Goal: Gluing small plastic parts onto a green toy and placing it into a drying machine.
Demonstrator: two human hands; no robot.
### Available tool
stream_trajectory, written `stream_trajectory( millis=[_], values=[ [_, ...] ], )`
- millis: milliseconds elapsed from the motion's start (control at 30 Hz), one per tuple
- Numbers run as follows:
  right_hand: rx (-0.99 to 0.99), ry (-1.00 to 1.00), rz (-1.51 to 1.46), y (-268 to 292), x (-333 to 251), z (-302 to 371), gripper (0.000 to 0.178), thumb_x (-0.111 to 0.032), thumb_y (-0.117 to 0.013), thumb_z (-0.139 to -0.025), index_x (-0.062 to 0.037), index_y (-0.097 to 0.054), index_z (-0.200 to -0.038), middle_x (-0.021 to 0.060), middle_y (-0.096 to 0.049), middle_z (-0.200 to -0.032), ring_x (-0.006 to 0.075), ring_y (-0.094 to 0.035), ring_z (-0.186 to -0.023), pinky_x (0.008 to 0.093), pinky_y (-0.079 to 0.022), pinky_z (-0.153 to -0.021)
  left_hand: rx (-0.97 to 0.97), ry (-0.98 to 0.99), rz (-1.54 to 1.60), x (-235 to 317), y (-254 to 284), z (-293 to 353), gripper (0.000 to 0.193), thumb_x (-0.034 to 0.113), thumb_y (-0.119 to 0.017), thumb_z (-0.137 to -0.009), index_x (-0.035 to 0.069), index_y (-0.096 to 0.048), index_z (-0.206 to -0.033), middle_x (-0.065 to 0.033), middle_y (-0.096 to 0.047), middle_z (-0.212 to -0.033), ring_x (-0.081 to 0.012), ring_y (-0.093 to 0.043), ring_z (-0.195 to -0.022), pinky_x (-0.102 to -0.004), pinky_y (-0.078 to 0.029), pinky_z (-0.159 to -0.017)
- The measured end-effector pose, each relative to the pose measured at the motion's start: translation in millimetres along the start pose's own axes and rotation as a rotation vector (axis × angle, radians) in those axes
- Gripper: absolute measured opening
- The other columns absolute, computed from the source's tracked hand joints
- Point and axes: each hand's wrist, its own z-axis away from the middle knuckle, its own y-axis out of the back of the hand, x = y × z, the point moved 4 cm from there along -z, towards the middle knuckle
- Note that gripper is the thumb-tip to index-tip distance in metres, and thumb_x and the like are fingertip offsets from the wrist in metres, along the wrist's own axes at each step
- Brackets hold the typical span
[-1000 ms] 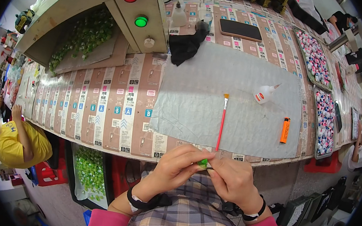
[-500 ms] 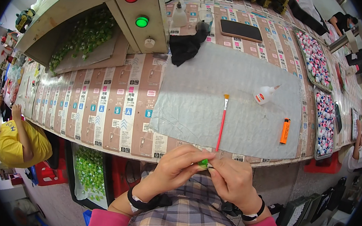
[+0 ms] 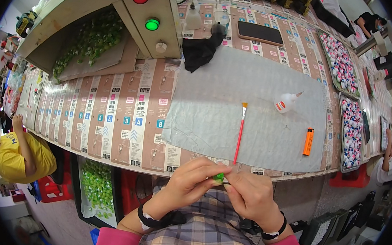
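One small green piece (image 3: 219, 176), pinched between fingertips of left hand (image 3: 190, 178). Bends fingers of right hand (image 3: 256, 194) close beside it; exact grip there impossible to tell. Just beyond both hands, red-handled brush (image 3: 239, 136) on grey sheet (image 3: 206, 114). Beyond and right of hands, white bottle (image 3: 285, 103) and orange stick (image 3: 308, 141), same sheet. Off left of hands, black tray (image 3: 115, 185) with green pieces (image 3: 97, 188).

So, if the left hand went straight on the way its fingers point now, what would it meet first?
Most likely the right hand, close beside the small green piece; depth there is hard to judge.
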Motion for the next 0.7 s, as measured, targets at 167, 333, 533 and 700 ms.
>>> stream_trajectory(
  millis=[167, 333, 533, 700],
  values=[
    [0.032, -0.002, -0.031, 0.0, 0.6, 0.2, 0.027, -0.007, -0.061, -0.075, 0.0001, -0.06, -0.102, 0.0055, -0.052, -0.061, 0.0186, -0.052, -0.049, 0.0295, -0.039, -0.044, 0.008, -0.001, 0.007, 0.5, -0.7, -1.4, 0.031, 0.0, -0.064, -0.072, 0.002, -0.062, -0.104, -0.0112, -0.062, -0.088, -0.0222, -0.06, -0.077, -0.0292, -0.046, -0.069],
    [0.029, -0.036, -0.109, -0.8, 2.6, 0.3, 0.026, -0.007, -0.061, -0.076, 0.0004, -0.06, -0.101, 0.0064, -0.053, -0.062, 0.0191, -0.053, -0.049, 0.0297, -0.04, -0.044, -0.002, -0.004, -0.008, 0.3, 0.7, -0.7, 0.031, 0.0, -0.064, -0.072, 0.002, -0.062, -0.104, -0.011, -0.062, -0.088, -0.022, -0.059, -0.077, -0.0292, -0.047, -0.069],
    [0.018, -0.028, -0.066, 0.3, 0.9, -1.4, 0.025, -0.008, -0.061, -0.077, 0.0005, -0.06, -0.1, 0.0066, -0.054, -0.062, 0.0191, -0.053, -0.049, 0.0295, -0.04, -0.044, -0.007, 0.006, 0.001, -0.2, 0.5, -0.8, 0.032, 0.0, -0.064, -0.073, 0.003, -0.062, -0.104, -0.0105, -0.061, -0.087, -0.0215, -0.059, -0.076, -0.0289, -0.047, -0.068],
    [0.0, 0.006, 0.016, 0.7, -1.1, -0.9, 0.025, -0.008, -0.061, -0.076, 0.0002, -0.061, -0.1, 0.0055, -0.052, -0.061, 0.0186, -0.052, -0.048, 0.0294, -0.04, -0.044, -0.005, 0.004, 0.02, -0.2, 0.2, -0.1, 0.031, 0.0, -0.064, -0.073, 0.003, -0.062, -0.104, -0.0103, -0.061, -0.086, -0.0207, -0.059, -0.076, -0.0284, -0.046, -0.068]
  ],
)
